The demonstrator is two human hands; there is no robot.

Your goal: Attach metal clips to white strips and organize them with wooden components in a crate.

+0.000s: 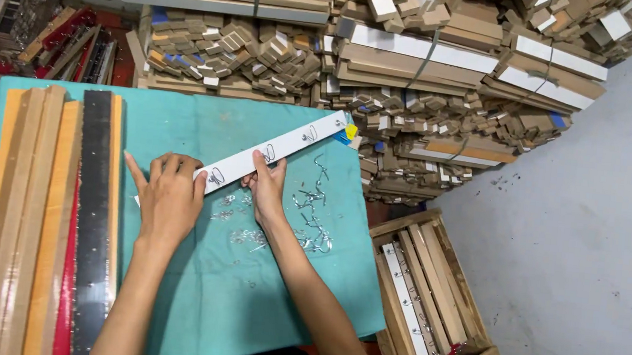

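A long white strip (288, 146) with small metal hooks fixed along it lies slantwise on the teal-covered table (183, 118). My left hand (170, 196) presses down on its near left end. My right hand (266, 186) pinches the strip's edge near the middle, by one of the hooks. Loose metal hooks and screws (311, 208) lie scattered on the cloth just right of my right hand and between both hands.
Long wooden, orange and black strips (58, 207) are laid side by side along the table's left. A wooden crate (432, 297) with finished strips stands on the floor at the right. Stacks of wood offcuts and bundled boards (420, 56) fill the back.
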